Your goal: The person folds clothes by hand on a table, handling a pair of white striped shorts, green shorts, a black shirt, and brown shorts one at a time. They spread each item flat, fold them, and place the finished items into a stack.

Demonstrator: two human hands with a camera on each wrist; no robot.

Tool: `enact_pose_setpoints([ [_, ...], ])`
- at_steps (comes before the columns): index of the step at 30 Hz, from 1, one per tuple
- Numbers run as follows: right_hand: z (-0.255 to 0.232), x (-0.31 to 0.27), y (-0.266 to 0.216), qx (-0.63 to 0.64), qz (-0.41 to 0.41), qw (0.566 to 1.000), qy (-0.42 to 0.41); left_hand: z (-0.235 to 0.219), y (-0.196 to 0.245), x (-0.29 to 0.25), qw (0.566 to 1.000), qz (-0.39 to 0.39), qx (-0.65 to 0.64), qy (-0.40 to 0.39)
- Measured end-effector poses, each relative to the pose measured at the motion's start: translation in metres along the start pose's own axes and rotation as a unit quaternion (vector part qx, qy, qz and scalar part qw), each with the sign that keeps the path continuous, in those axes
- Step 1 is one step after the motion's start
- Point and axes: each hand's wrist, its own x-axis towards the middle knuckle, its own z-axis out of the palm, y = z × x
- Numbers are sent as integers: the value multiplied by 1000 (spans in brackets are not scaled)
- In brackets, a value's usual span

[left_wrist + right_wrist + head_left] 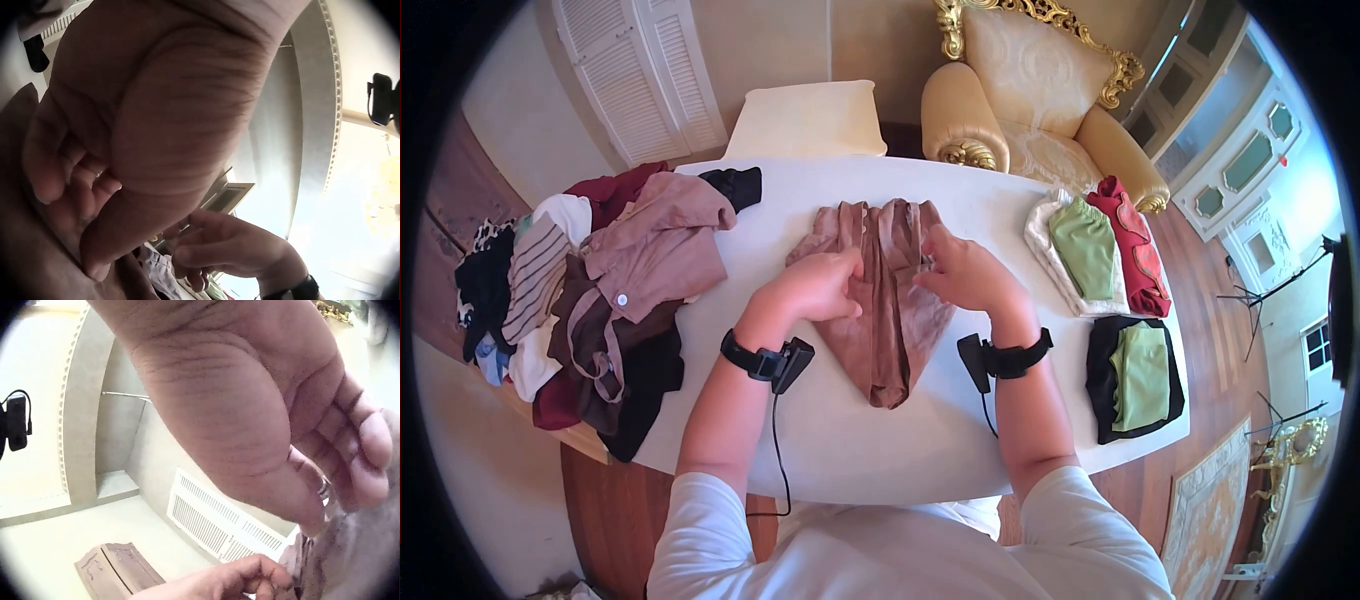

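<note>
A brown garment [885,345] lies on the white table with pleated folds down its middle and a small button near its top edge. Its lower end narrows to a blunt point. On its left side rests my left hand [820,285], fingers loosely bent and thumb apart from them, tips at the cloth. My right hand [975,272] touches the upper right side, its thumb and fingers likewise spread. The left wrist view shows thumb and fingertips against the brown cloth [25,250]. In the right wrist view, relaxed fingers [369,481] lie over the fabric.
A loose heap of clothes [650,245] covers the table's left side. At the right are folded green shorts [1085,245], a red garment [1135,250] and a green-and-black folded stack [1140,375]. Beyond the table stand a cream stool [805,120] and a gold armchair [1035,90].
</note>
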Motion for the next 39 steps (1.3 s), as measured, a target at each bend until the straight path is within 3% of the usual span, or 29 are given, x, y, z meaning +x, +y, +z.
enact_pose_setpoints([
  [3,-8,-7,-24,14,-61,995,-82,5,-13,2,998,32,33,37],
  [6,5,-8,-38,10,-105,968,-227,-2,-18,4,998,45,53,5],
  [9,23,-18,-55,-18,-117,953,-277,-15,-15,-1,999,16,-31,1],
  [11,23,-23,-75,-34,-107,942,-317,-16,-23,0,998,25,-27,44],
  [13,29,-27,-82,-40,-101,946,-306,-15,-29,-2,993,56,-9,104],
  [19,49,-22,-79,-82,-65,958,-267,-28,-15,-6,979,-92,-177,45],
  [22,36,-21,-75,-27,-75,962,-261,-30,-14,-6,974,-101,-193,66],
  [26,23,-18,-69,52,-57,961,-265,-26,-14,-4,967,-101,-214,94],
  [31,26,-17,-79,13,-72,952,-298,-25,-11,-3,975,-103,-178,86],
  [37,33,-17,-75,51,-70,940,-329,-5,-31,11,979,-38,-77,183],
  [39,33,-17,-74,66,-65,941,-324,-2,-32,12,983,-32,-80,164],
])
